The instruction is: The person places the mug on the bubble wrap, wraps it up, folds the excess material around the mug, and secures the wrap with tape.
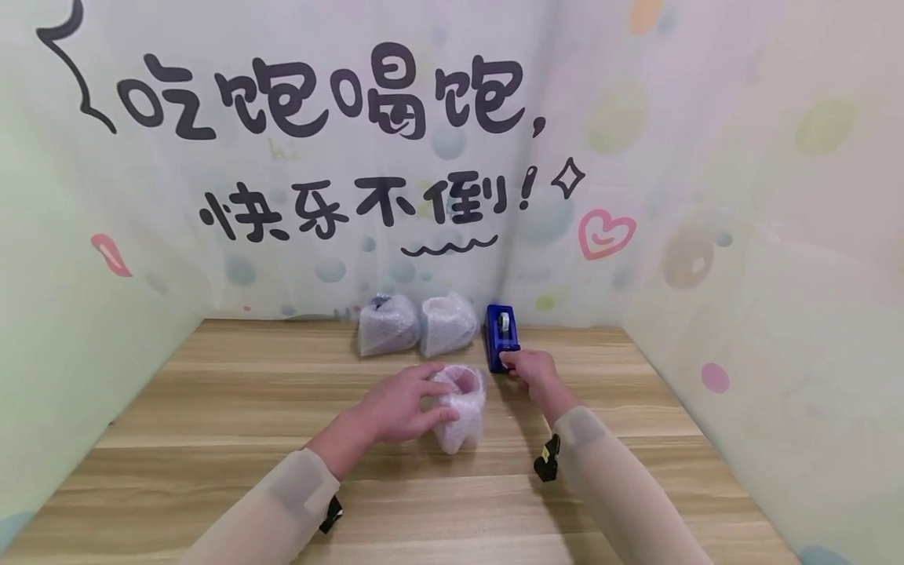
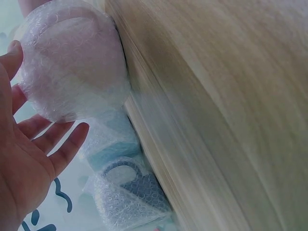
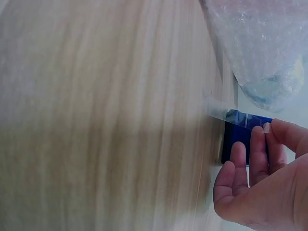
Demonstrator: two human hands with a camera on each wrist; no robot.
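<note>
A pinkish cup in bubble wrap [image 1: 464, 424] stands on the table, its open top facing up. My left hand [image 1: 402, 404] holds it from the left, thumb at the front and fingers at the far side. In the left wrist view those fingers are spread along the wrapped cup [image 2: 77, 62]. To the right, my right hand [image 1: 534, 370] is at the front end of a blue tape dispenser [image 1: 498, 337]. Thumb and index finger pinch a strip of clear tape [image 3: 219, 111], as the right wrist view shows; the dispenser [image 3: 236, 144] is partly hidden behind the fingers.
Two more bubble-wrapped items, one at the left [image 1: 388, 326] and one at the right [image 1: 450, 324], stand by the back wall. The left one shows a dark handle in the left wrist view. Printed walls enclose the wooden table [image 1: 233, 408] at the back and sides.
</note>
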